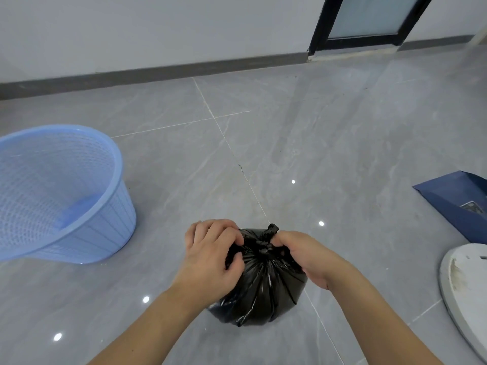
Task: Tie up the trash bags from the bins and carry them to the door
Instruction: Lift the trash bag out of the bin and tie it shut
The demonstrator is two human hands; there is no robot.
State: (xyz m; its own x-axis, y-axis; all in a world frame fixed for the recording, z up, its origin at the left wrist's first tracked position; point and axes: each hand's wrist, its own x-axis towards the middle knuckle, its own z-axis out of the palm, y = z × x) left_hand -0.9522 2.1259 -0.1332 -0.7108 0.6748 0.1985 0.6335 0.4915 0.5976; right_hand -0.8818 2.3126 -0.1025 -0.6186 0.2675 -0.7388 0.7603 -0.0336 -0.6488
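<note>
Both forearms reach forward and down, and the left hand [210,255] and the right hand [307,255] curl their fingers [232,239] to pinch the gathered neck of the black trash bag [263,288] at its knot [263,246]. The bag sits on the grey floor [316,143] between the hands. The blue bin [63,196] stands left of the bag, the door [369,19] far beyond it, a dark blue envelope [456,204] to its right.

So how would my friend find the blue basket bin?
Start at the grey tiled floor and look left of the black trash bag that both hands are knotting. The blue basket bin stands there: pale blue mesh plastic, round, with no bag inside.
</note>
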